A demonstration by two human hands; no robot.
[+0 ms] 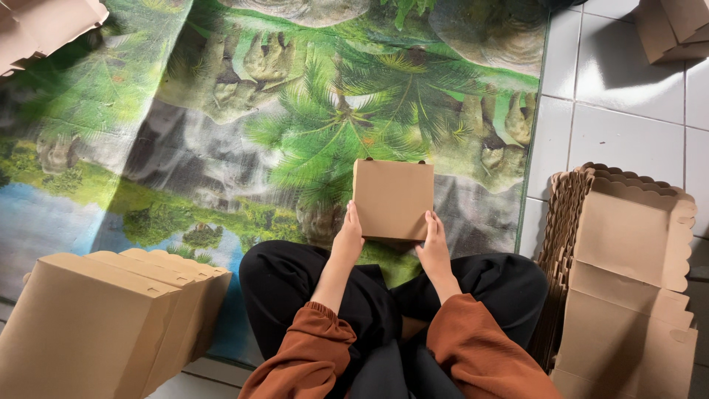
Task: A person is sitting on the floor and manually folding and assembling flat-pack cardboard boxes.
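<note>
the left hand (348,238) and right hand (434,244) clasp a closed cardboard box (392,198) by its near edge. fingers seemingly wrap underneath. it hovers above the printed mat (221,111).

A square brown cardboard box (393,198) sits at the centre of the view, closed, its flat top facing up — the left hand (348,238) grips its edge at seven o'clock, the right hand (434,244) at five. At eight o'clock stands a row of folded brown boxes (111,325), side by side. At four o'clock lies a stack of flat box blanks (628,281) with scalloped edges. More brown cartons show at the corners — one at eleven o'clock (40,26), another at one o'clock (673,26).
</note>
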